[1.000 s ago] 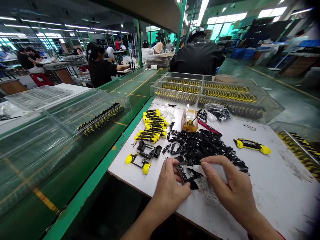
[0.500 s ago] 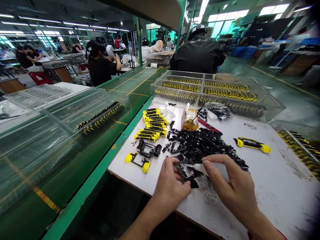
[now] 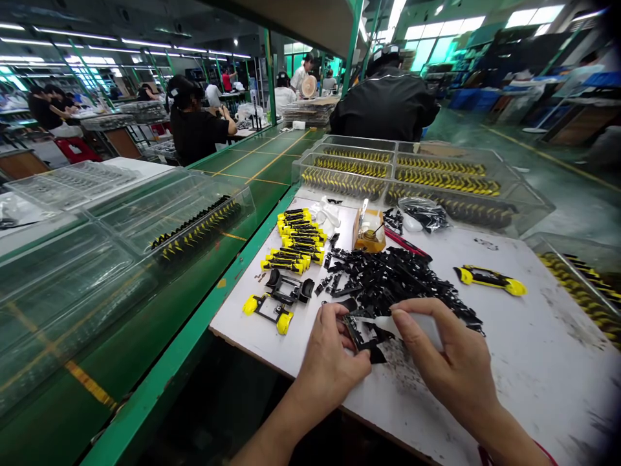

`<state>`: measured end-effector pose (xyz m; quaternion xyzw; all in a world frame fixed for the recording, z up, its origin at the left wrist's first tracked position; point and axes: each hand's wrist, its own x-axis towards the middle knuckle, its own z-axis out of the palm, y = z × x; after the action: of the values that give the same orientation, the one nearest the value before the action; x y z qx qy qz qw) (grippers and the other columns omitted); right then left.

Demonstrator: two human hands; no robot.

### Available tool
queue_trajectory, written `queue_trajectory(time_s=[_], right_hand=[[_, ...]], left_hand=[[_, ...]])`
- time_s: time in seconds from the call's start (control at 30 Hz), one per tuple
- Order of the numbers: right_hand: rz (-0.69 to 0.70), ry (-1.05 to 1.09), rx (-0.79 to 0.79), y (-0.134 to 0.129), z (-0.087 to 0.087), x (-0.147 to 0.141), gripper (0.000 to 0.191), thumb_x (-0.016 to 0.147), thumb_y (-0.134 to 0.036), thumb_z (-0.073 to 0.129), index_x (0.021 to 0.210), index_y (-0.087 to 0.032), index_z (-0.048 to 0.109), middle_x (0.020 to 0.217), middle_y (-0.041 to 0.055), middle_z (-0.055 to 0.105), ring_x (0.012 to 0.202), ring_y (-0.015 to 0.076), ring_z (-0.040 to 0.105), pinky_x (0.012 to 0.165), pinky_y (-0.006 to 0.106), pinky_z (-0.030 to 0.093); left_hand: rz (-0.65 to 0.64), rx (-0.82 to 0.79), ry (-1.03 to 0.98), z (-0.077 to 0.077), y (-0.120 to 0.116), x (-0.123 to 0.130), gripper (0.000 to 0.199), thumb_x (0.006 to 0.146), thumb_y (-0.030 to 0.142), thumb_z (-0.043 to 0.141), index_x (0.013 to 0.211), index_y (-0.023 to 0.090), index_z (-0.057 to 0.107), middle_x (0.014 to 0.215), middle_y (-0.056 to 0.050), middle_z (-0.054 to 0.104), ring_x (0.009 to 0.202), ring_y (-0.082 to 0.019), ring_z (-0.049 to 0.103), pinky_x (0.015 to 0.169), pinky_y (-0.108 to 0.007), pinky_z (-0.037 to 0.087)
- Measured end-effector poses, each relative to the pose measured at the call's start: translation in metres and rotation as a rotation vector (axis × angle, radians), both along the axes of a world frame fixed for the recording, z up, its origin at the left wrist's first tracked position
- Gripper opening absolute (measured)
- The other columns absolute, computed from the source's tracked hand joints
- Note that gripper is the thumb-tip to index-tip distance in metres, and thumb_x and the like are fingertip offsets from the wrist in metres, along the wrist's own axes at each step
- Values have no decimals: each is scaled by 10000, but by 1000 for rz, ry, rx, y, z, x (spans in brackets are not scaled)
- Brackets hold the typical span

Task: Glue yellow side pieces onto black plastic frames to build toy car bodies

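Currently, the left hand (image 3: 330, 362) grips a black plastic frame (image 3: 361, 336) — the right hand (image 3: 449, 349) pinches a white flat tool (image 3: 412, 325), tip at the frame — above a white workbench (image 3: 543, 369); black plastic pieces (image 3: 398, 281) lie at twelve o'clock, yellow-wheeled assemblies (image 3: 266, 314) at nine.

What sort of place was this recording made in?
Most likely a factory assembly line: a long green workbench, clear plastic trays holding rows of black-and-yellow parts, and a worker in a black jacket among others along the line.
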<state>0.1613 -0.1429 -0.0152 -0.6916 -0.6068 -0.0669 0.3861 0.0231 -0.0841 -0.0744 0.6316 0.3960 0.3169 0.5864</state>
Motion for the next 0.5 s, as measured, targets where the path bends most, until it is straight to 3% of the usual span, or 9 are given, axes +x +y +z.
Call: queue_trajectory(time_s=[0.27,0.5], right_hand=[[1,46,8,-2,2,0,95,880,-311,529,866,-226,569,677,-47,635,337,50,415,384,201,371],[-181,176,-20,-8,7,6,188,857,-407,528,855,-232,597,783,-13,675,418,89,492,405,228,365]], left_hand=[[-19,-3,-4,3,0,-1,547,609,105,653,1096,203,423,1004,-61,565,739,-147,621,634,-268,540],[-5,3,8,6,2,0,546,592,84,647,1082,172,423,1055,-99,540,790,-161,603,647,-273,537]])
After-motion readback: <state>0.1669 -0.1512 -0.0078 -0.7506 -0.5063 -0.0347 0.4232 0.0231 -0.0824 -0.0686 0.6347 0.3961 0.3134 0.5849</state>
